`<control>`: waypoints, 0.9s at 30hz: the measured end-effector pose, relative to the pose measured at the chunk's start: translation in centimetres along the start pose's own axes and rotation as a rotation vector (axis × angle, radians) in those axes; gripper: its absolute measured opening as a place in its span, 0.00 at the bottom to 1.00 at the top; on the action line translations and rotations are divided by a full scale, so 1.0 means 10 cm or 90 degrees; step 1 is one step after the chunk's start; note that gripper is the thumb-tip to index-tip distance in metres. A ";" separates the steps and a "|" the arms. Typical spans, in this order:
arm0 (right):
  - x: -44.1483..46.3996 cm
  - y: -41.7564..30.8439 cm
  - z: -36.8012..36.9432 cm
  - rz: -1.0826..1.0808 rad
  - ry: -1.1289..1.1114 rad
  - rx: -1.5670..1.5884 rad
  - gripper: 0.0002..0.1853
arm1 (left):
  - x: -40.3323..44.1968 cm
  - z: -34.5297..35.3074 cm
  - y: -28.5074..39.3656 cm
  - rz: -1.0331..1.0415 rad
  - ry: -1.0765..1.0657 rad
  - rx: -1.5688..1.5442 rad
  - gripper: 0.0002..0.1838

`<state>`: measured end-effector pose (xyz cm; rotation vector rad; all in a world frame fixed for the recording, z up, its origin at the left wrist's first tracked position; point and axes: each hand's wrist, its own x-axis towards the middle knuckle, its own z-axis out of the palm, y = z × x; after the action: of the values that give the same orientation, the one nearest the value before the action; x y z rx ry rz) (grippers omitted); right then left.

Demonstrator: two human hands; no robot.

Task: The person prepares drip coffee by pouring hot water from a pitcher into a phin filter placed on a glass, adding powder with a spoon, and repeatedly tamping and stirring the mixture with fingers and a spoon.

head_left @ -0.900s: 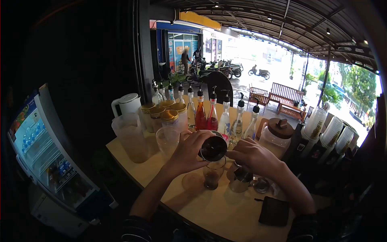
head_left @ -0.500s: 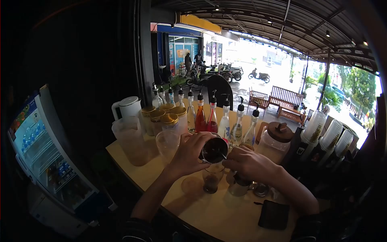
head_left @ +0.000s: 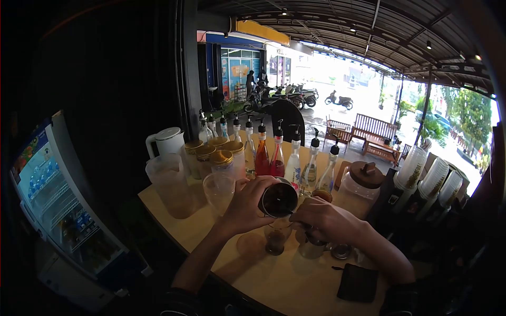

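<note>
The cup [head_left: 279, 200] is held tilted above the glass [head_left: 274, 243] by the left hand [head_left: 249, 203], whose fingers are wrapped around its side. By the curled right hand [head_left: 329, 218], a thin tool [head_left: 291, 213] seems to be gripped at the cup's rim; most of it is hidden. The cup is judged to be light and stiff, maybe slippery if wet; it is best grasped by the outer wall. The glass is probably fragile and can be knocked easily. Just right of the glass, a pot [head_left: 312, 249] is partly covered by the right hand. Behind the glass, bottles [head_left: 292, 164] are lined up, by which reaching farther is obstructed.
</note>
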<state>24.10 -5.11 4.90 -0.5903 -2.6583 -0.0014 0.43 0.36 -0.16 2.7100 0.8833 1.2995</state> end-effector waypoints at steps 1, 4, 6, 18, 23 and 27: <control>0.00 0.02 -0.01 0.010 0.013 -0.016 0.23 | 0.00 0.00 0.00 0.000 -0.001 0.014 0.44; 0.00 0.00 -0.02 0.063 0.044 -0.003 0.21 | -0.01 0.03 0.02 -0.004 -0.003 0.023 0.45; -0.01 0.00 0.01 0.038 -0.002 0.004 0.18 | -0.01 0.03 0.02 -0.007 -0.002 0.024 0.45; -0.04 -0.05 0.31 0.129 0.194 0.150 0.08 | -0.07 0.14 0.07 -0.037 0.049 -0.003 0.44; -0.07 -0.04 0.36 0.232 0.249 0.258 0.06 | -0.09 0.30 0.04 -0.124 0.098 -0.193 0.45; -0.05 -0.08 0.29 0.277 0.298 0.313 0.06 | -0.12 0.31 0.08 -0.193 0.076 -0.232 0.45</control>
<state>23.05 -5.79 2.12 -0.8544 -1.9358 0.5510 2.43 -0.19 -2.81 2.1507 0.9156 1.4046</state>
